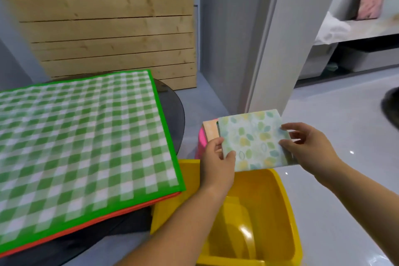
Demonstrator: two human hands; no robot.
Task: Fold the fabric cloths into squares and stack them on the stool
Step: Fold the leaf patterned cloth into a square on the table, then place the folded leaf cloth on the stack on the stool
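Note:
A folded square cloth with a pale green and yellow leaf print (254, 139) is held over a pink stool (201, 142). My left hand (218, 157) pinches its near left corner. My right hand (306, 144) grips its right edge with thumb and fingers. Under it, a folded peach cloth (211, 130) lies on the stool and sticks out at the left. Most of the stool is hidden by the cloths and my left hand.
A green and white checked mat (82, 136) with an orange underside covers a dark round table (172, 101) at left. A yellow plastic bin (269, 218) stands below my hands. A wooden slatted panel (116, 28) and a white pillar (269, 39) stand behind. Glossy grey floor lies to the right.

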